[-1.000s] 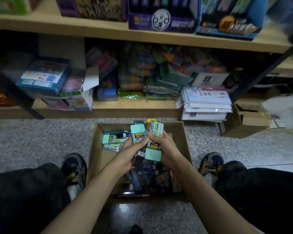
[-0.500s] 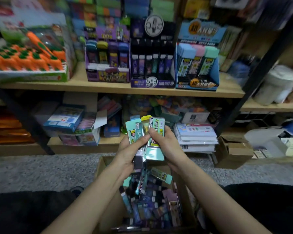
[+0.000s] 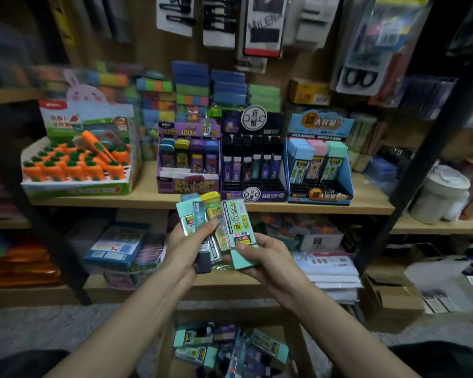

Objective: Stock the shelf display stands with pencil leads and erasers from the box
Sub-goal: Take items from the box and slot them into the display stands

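Your two bare forearms reach up from the bottom of the frame and meet at its centre, in front of a wooden shelf [image 3: 372, 197] crowded with stationery.

Your left hand [image 3: 185, 251] grips a fanned bunch of pencil lead cases [image 3: 202, 216]. The thumb is curled across their fronts and the fingers are wrapped behind. The cases stand roughly upright, with mint, teal and yellow caps showing at the top.

Your right hand [image 3: 269, 264] pinches one mint-green lead case [image 3: 239, 227] near its lower end, thumb on the printed front, fingers behind. This case leans against the right edge of the bunch and touches it.

Just above the hands, three display stands sit side by side on the shelf:
- A purple stand [image 3: 189, 162], centre left, holds cases with coloured caps.
- A black stand [image 3: 253, 165], centre, holds dark cases.
- A blue stand [image 3: 321, 162], centre right, holds blue, pink and mint cases.

At the left of the frame, on the same shelf, an open tray of orange carrot erasers [image 3: 74, 165] stands beside the purple stand.

At the bottom centre, between your arms, an open cardboard box [image 3: 294, 347] sits on the floor with more lead cases lying loose inside. The edges of the frame are blurred.
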Motion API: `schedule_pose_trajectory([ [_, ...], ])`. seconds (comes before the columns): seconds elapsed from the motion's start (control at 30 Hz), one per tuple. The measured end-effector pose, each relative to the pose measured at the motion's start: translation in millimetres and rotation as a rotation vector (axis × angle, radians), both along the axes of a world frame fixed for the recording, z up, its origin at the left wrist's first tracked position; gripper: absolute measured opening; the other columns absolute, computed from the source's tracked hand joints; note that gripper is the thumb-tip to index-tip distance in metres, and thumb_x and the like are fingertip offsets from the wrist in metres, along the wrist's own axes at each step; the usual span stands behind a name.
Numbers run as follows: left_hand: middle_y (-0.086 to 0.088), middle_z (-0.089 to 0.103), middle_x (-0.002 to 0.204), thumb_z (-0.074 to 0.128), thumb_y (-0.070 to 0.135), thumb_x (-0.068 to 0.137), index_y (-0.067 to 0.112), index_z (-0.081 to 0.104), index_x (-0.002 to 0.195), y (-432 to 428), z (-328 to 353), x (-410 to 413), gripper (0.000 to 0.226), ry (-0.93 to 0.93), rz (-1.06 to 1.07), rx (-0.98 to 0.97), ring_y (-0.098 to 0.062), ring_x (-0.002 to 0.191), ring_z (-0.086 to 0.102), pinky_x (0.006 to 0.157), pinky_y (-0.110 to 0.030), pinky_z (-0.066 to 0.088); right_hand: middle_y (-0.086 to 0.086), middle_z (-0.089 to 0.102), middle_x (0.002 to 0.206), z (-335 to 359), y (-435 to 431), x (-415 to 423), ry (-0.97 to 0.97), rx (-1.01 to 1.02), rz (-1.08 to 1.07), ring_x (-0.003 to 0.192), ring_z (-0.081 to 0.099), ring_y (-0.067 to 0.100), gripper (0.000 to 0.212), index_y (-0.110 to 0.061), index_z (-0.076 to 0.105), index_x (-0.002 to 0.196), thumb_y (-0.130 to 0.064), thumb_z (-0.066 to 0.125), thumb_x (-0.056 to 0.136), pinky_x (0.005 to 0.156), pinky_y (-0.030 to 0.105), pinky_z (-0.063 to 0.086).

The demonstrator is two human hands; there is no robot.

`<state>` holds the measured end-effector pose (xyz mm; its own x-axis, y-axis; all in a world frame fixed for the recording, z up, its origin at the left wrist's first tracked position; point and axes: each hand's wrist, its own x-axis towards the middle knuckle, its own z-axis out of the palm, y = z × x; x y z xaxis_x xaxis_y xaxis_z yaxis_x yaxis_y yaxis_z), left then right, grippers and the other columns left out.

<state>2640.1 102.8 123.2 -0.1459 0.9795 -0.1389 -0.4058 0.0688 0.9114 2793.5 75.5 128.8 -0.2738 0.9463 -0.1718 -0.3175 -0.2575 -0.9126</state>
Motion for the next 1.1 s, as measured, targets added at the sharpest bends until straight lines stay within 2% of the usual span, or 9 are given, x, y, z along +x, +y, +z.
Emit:
schedule_pose_trajectory([
  [0.17, -0.002, 0.074, 0.091, 0.073, 0.009, 0.078, 0.016, 0.065, 0.100, 21, 10, -17, 0.025, 0.133, 0.079, 0.032, -0.021, 0.087, 0.069, 0.075, -0.036, 0.055, 0.010, 0.071, 0.105, 7, 17, -7, -0.078, 0.036, -0.020, 0.092, 0.071, 0.026, 0.023, -0.010, 0.055, 0.115, -0.007, 0.056, 0.092, 0.070, 0.031, 0.059],
  [0.3, 0.006, 0.072, 0.081, 0.073, 0.011, 0.078, 0.024, 0.062, 0.092, 39, 27, -33, 0.023, 0.175, 0.158, 0.091, -0.008, 0.074, 0.069, 0.062, -0.026, 0.053, 0.008, 0.070, 0.095, 24, 40, 4, -0.245, 0.112, -0.131, 0.079, 0.070, 0.020, 0.019, -0.014, 0.062, 0.107, -0.009, 0.061, 0.089, 0.056, 0.027, 0.057],
  [0.4, 0.009, 0.070, 0.080, 0.070, 0.008, 0.081, 0.024, 0.060, 0.095, 49, 39, -53, 0.024, 0.224, 0.218, 0.150, 0.006, 0.063, 0.065, 0.049, -0.010, 0.048, 0.000, 0.066, 0.072, 42, 65, 11, -0.486, 0.266, -0.182, 0.066, 0.060, 0.013, 0.002, -0.016, 0.068, 0.082, -0.016, 0.069, 0.084, 0.049, 0.021, 0.043],
  [0.5, 0.007, 0.068, 0.087, 0.070, 0.008, 0.081, 0.022, 0.060, 0.099, 56, 41, -72, 0.025, 0.235, 0.256, 0.164, 0.002, 0.065, 0.066, 0.049, -0.012, 0.048, -0.010, 0.061, 0.053, 62, 97, 1, -0.612, 0.379, -0.202, 0.046, 0.053, 0.001, 0.012, -0.020, 0.065, 0.071, -0.020, 0.073, 0.081, 0.042, 0.016, 0.038],
  [0.63, 0.010, 0.069, 0.082, 0.073, 0.010, 0.078, 0.026, 0.060, 0.090, 58, 35, -94, 0.024, 0.270, 0.312, 0.161, -0.002, 0.069, 0.066, 0.050, -0.012, 0.047, -0.002, 0.067, 0.071, 88, 137, -23, -0.733, 0.539, -0.196, 0.054, 0.056, 0.005, 0.011, -0.022, 0.064, 0.086, -0.023, 0.074, 0.080, 0.046, 0.024, 0.046],
  [0.77, 0.011, 0.073, 0.079, 0.073, 0.009, 0.077, 0.025, 0.061, 0.093, 61, 31, -102, 0.026, 0.312, 0.273, 0.181, 0.002, 0.068, 0.068, 0.051, -0.011, 0.048, -0.001, 0.065, 0.069, 105, 156, -29, -0.757, 0.614, -0.213, 0.049, 0.051, 0.008, 0.012, -0.019, 0.064, 0.088, -0.023, 0.073, 0.081, 0.043, 0.025, 0.042],
  [0.83, 0.009, 0.073, 0.084, 0.073, 0.009, 0.077, 0.024, 0.062, 0.097, 64, 31, -99, 0.027, 0.308, 0.242, 0.187, -0.001, 0.072, 0.069, 0.056, -0.015, 0.051, -0.002, 0.066, 0.067, 108, 158, -20, -0.740, 0.623, -0.224, 0.051, 0.052, 0.011, 0.010, -0.017, 0.065, 0.088, -0.022, 0.072, 0.082, 0.044, 0.028, 0.043],
  [0.93, 0.006, 0.074, 0.090, 0.072, 0.007, 0.078, 0.024, 0.062, 0.101, 71, 34, -85, 0.031, 0.297, 0.180, 0.213, -0.006, 0.078, 0.070, 0.059, -0.017, 0.053, -0.007, 0.065, 0.060, 106, 153, 7, -0.670, 0.603, -0.261, 0.048, 0.053, 0.008, 0.004, -0.019, 0.065, 0.086, -0.020, 0.068, 0.085, 0.043, 0.022, 0.043],
  [1.1, 0.009, 0.074, 0.089, 0.071, 0.005, 0.079, 0.021, 0.060, 0.107, 79, 38, -51, 0.034, 0.272, 0.082, 0.256, -0.006, 0.079, 0.070, 0.056, -0.013, 0.051, 0.005, 0.070, 0.079, 102, 138, 74, -0.637, 0.539, -0.353, 0.057, 0.060, 0.010, 0.008, -0.014, 0.067, 0.093, -0.015, 0.066, 0.086, 0.043, 0.020, 0.046],
])
